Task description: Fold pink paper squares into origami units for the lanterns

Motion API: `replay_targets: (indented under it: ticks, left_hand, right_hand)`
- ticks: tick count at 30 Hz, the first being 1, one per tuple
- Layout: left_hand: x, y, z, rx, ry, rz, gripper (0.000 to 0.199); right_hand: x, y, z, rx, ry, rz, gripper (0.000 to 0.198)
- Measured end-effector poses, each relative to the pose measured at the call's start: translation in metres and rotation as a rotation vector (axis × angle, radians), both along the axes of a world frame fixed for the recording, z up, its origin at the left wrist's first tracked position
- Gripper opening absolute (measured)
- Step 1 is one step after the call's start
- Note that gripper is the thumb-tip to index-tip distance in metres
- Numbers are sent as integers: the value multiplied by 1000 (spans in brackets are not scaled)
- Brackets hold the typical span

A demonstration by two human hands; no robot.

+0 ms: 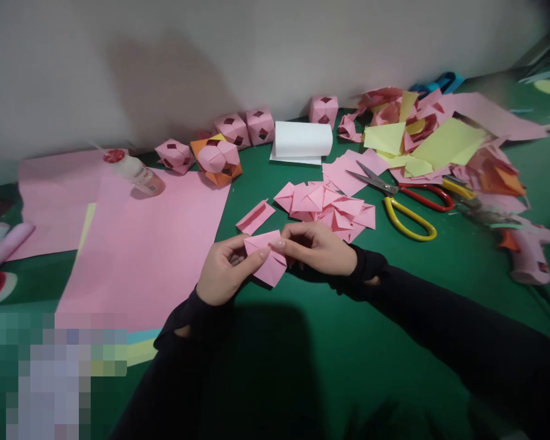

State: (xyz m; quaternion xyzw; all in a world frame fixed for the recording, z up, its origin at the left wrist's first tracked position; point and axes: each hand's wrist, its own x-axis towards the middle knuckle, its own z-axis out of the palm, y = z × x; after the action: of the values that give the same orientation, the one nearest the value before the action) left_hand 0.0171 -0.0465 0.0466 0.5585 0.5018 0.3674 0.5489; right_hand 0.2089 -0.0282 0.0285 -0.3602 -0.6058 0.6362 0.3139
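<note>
Between my two hands is a folded piece of pink paper (271, 270), with flaps and creases showing on its face. My left hand (227, 269) pinches its left side, thumb on top. On its right upper edge, my right hand (321, 247) grips with thumb and fingers; the fingertips underneath are partly hidden. Just beyond the hands lies a narrow folded pink strip (255, 217). A heap of folded pink paper pieces (321, 205) sits behind my right hand.
Scissors (394, 192) with red and yellow handles lie right of the heap, near paper scraps (449, 143) and a pink glue gun (529, 253). Pink paper sheets (151, 256) and a bottle (140, 174) are at left. Folded paper balls (219, 160) and a white roll (303, 140) line the wall.
</note>
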Motion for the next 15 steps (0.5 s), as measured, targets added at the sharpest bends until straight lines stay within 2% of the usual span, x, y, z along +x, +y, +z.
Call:
replay_targets:
  ticks: [6, 15]
  left_hand:
    - [0, 0, 0, -26, -44, -5, 16]
    - [1, 0, -2, -15, -13, -10, 20]
  right_hand:
    - [1, -1, 0, 42, 1, 7, 34]
    - [-1, -4, -2, 168, -70, -62, 35]
